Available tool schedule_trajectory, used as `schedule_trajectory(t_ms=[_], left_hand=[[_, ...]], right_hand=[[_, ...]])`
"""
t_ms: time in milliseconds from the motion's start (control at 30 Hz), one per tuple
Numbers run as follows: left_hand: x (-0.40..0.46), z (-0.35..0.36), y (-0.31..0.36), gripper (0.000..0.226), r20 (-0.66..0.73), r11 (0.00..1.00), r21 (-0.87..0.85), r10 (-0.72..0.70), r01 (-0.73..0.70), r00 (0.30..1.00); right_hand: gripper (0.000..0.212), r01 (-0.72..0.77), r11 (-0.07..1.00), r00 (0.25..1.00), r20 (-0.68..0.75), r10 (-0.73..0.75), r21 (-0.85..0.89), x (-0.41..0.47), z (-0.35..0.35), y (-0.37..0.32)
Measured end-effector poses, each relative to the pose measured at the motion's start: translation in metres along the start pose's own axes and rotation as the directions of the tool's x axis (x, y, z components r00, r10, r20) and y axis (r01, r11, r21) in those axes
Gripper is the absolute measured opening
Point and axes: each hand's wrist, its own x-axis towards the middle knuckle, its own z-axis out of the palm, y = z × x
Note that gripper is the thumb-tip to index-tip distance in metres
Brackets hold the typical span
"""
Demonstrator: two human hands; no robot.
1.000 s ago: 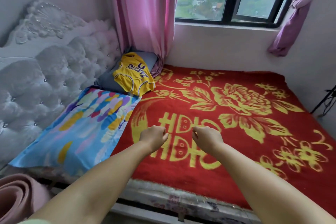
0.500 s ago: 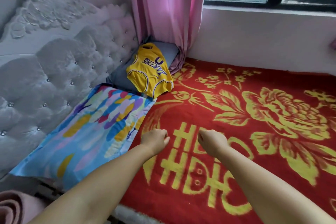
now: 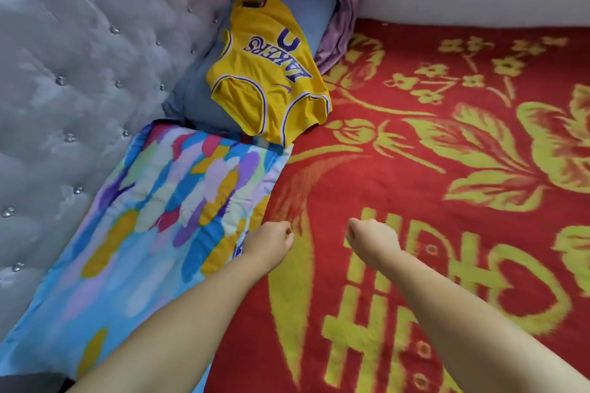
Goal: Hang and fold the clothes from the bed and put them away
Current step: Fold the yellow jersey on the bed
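A yellow basketball jersey (image 3: pixel 269 73) with purple trim and lettering lies spread on a grey-blue pillow (image 3: pixel 198 89), well beyond both hands and off to the left of them, at the far corner of the bed. Its lower edge droops over the pillow's near side onto the red blanket (image 3: pixel 399 169) patterned with yellow flowers and characters. Between the jersey and the hands, to the left, a second pillow (image 3: pixel 153 217) in a bright multicoloured case lies along the tufted grey headboard (image 3: pixel 79 57); its far end touches the grey-blue pillow. A pink curtain (image 3: pixel 335 9) hangs down beyond the jersey, its hem resting on the blanket beside the grey-blue pillow.

The left hand (image 3: pixel 271 241) and the right hand (image 3: pixel 372 238) are stretched out over the blanket, side by side with a gap between them. Each has its fingers curled into a loose fist, and neither holds anything. The left hand hangs just at the near right edge of the multicoloured pillow.
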Motion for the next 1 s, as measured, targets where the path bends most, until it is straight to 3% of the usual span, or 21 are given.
schedule_trajectory(t_ms=[167, 333, 433, 600, 700, 833, 1000], left_hand=[[0.108, 0.027, -0.042, 0.031, 0.013, 0.991, 0.119, 0.063, -0.064, 0.998], [0.197, 0.038, -0.073, 0.048, -0.047, 0.947, 0.268, 0.197, -0.178, 0.979], [0.247, 0.048, -0.088, 0.059, -0.080, 0.895, 0.377, 0.288, -0.239, 0.954], [0.320, 0.041, -0.085, 0.075, -0.209, 0.808, 0.547, 0.383, -0.217, 0.900], [0.360, 0.026, -0.079, 0.066, -0.223, 0.763, 0.628, 0.369, -0.156, 0.902], [0.389, 0.003, -0.077, 0.031, -0.254, 0.853, 0.494, 0.324, -0.166, 0.911], [0.333, 0.015, -0.059, 0.035, -0.186, 0.933, 0.254, 0.307, -0.256, 0.933]], right_hand=[[0.030, -0.107, 0.991, 0.990, -0.083, 0.114, 0.083, 0.100, 0.076, -0.014], [0.047, -0.064, 0.997, 0.991, -0.116, 0.068, 0.039, 0.151, 0.136, -0.019], [0.054, -0.034, 0.999, 0.974, -0.222, 0.034, 0.004, 0.161, 0.162, -0.014], [0.055, -0.037, 0.999, 0.941, -0.338, 0.034, -0.003, 0.168, 0.170, -0.014], [0.054, -0.033, 0.999, 0.935, -0.355, 0.026, -0.012, 0.169, 0.171, -0.014], [0.052, -0.034, 0.999, 0.936, -0.351, 0.031, -0.003, 0.170, 0.169, -0.015], [0.054, -0.047, 0.999, 0.948, -0.315, 0.047, 0.005, 0.168, 0.166, -0.016]])
